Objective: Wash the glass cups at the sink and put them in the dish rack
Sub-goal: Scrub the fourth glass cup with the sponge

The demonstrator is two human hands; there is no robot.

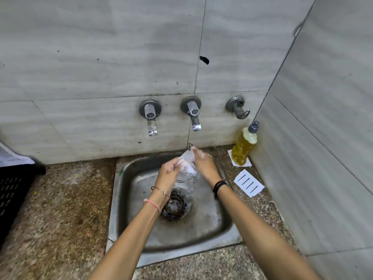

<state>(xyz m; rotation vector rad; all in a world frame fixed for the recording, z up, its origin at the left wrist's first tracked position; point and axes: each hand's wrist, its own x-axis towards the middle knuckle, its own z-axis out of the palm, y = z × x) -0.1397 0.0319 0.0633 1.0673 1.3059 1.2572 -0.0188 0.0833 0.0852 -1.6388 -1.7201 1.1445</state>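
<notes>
A clear glass cup (187,165), soapy and wet, is held over the steel sink (220,225) below the right tap (194,116). My left hand (168,172) grips the cup from the left, fingers curled round its side. My right hand (203,164) holds it from the right, fingers wrapped near the rim. Water falls from the cup down to the drain (175,205). The black dish rack (14,190) sits at the far left edge, only partly in view.
A second tap (150,118) and a wall hook (238,108) are on the tiled wall. A bottle of yellow dish soap (244,146) stands in the right corner, with a white slotted soap tray (249,182) beside it. Speckled stone counter surrounds the sink.
</notes>
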